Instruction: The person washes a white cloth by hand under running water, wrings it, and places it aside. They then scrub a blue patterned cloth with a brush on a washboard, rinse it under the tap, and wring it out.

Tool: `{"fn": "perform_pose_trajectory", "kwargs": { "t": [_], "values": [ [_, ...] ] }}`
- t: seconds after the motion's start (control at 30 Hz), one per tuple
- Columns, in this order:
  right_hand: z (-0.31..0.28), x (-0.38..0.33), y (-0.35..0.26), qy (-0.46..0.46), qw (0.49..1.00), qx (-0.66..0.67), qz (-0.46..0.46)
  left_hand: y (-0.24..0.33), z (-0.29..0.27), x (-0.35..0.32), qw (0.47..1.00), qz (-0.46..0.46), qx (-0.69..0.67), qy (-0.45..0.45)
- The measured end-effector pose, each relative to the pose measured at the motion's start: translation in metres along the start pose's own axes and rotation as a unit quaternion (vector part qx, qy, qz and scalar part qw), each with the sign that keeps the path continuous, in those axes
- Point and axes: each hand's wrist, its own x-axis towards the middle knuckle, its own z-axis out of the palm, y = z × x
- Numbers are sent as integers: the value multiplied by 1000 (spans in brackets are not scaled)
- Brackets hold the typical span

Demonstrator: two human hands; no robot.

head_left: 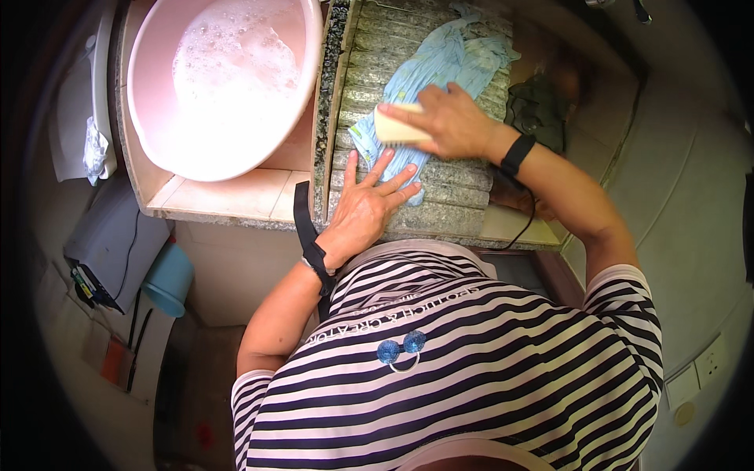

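A wet light-blue garment (440, 67) lies bunched lengthwise on a ridged grey stone washboard slab (463, 206). My right hand (454, 122) grips a cream scrub brush (399, 125), its bristles down against the cloth's near part. My left hand (367, 202) lies flat with fingers spread, its fingertips on the near end of the garment and the slab just below the brush. Part of the cloth is hidden under the brush and right hand.
Left of the slab, past a dark speckled ledge (321, 118), a pink basin (141, 102) of foamy water sits in a tiled sink (236, 196). Dark cloth (538, 110) lies right of the slab. A blue bucket (169, 279) stands at lower left. A black strap (303, 212) hangs by my left wrist.
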Motion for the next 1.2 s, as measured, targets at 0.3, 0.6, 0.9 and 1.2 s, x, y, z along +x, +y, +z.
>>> {"fn": "perform_pose_trajectory", "kwargs": {
  "t": [0.3, 0.6, 0.9, 1.2],
  "values": [
    [-11, 20, -19, 48, 999, -18, 12, 1, -1, 2, 1000, -2, -5, 12],
    [-8, -8, 139, 126, 899, -32, 418, 16, -25, 18, 996, 17, 83, 26],
    [-4, -63, 18, 190, 899, 277, 281, -20, -19, 148, 983, 0, 83, 161],
    [-5, -94, 21, 50, 972, 190, 131, -40, -12, 184, 990, -55, 114, 67]
  ]
}}
